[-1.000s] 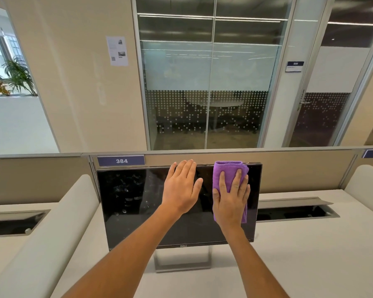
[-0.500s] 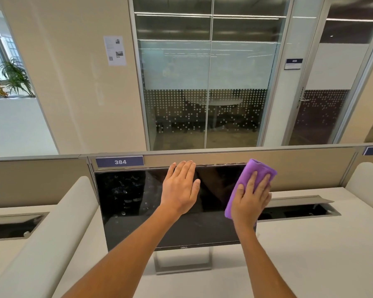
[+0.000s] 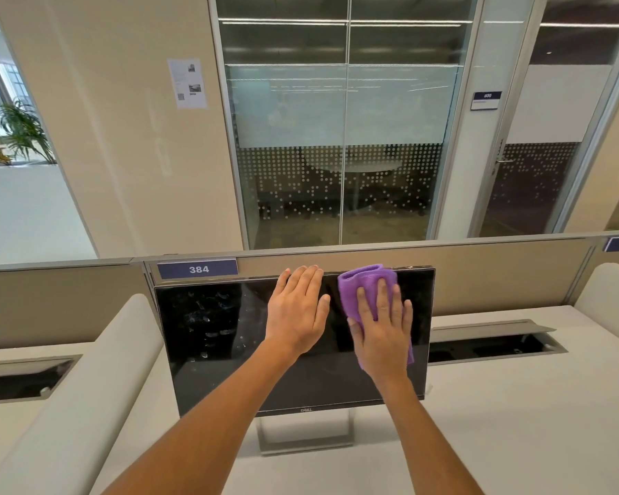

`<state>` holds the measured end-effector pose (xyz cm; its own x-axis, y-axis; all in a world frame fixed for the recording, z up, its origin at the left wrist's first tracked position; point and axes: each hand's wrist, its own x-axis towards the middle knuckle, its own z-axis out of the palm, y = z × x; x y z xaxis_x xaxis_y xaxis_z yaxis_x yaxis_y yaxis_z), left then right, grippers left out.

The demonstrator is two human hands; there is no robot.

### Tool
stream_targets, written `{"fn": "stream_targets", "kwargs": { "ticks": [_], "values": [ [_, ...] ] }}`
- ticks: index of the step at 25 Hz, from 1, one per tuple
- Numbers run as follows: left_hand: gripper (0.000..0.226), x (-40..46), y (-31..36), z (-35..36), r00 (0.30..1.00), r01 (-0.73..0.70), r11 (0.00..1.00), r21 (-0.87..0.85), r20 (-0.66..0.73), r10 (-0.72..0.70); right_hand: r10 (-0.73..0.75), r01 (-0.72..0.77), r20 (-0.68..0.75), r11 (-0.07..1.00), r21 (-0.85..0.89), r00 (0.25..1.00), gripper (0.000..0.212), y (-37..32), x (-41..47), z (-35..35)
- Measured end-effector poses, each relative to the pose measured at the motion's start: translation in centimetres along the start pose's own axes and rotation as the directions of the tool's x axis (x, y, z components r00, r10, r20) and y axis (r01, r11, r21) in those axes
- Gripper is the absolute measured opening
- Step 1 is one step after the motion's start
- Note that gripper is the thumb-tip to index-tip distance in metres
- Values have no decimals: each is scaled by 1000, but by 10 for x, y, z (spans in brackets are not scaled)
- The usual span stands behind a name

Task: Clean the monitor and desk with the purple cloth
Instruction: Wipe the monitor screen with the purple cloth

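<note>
Far left, a potted plant [image 3: 13,135] stands beyond the glass, and nearer, a cable well [image 3: 22,378] is sunk into the pale counter [image 3: 515,423]. Next comes the monitor [image 3: 211,334], upright on its stand against the partition under a "384" label [image 3: 198,269]; its left half shows smears and specks. The left hand [image 3: 297,310] lies flat on the screen near the top edge, fingers straight and together, gripping nothing. Just right of it the right hand [image 3: 383,328] presses the folded purple cloth [image 3: 363,285] flat on the upper right of the screen, fingers spread over it, the cloth's top fold reaching the bezel.

The risk, as I judge it, is the panel tipping back or swivelling on its narrow stand if the wiping push outweighs the bracing palm; the bare left palm may also leave fresh prints on the glass.

Half a second ago the cloth sat tilted at the screen's right edge; it has since swept back left and squared up, while the left hand has stayed put.
</note>
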<state>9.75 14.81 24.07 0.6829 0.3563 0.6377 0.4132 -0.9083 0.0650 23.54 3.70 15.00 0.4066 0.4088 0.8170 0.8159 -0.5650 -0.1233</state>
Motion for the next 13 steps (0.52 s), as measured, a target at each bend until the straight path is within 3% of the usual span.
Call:
{"fn": "stream_targets", "kwargs": {
  "ticks": [2, 4, 6, 8, 10, 12, 13],
  "values": [
    [58, 0, 1, 0, 1000, -3, 1000, 8, -7, 3, 313, -311, -28, 949, 46, 949, 60, 14, 4, -3],
    [56, -1, 2, 0, 1000, 5, 1000, 10, -22, -4, 574, -561, -40, 810, 170, 818, 59, 14, 12, -6],
    [55, -1, 2, 2, 999, 17, 1000, 6, -30, -16, 612, -594, -33, 778, 205, 790, 59, 0, 18, -9],
    [54, -1, 2, 4, 999, 14, 1000, 10, -32, -13, 438, -431, -23, 891, 141, 899, 60, -18, 11, -6],
    [54, 0, 1, 4, 999, 8, 1000, 15, -34, -8, 101, -101, 9, 993, 66, 995, 59, -28, -6, 0],
    [53, 0, 1, 5, 999, 0, 1000, 30, -34, 1, -111, 111, 16, 993, 28, 994, 58, -18, -10, 2],
    [52, 0, 1, 6, 999, -3, 999, 38, -34, 5, -116, 116, 14, 993, 15, 993, 58, -10, -8, 2]
  ]
}}
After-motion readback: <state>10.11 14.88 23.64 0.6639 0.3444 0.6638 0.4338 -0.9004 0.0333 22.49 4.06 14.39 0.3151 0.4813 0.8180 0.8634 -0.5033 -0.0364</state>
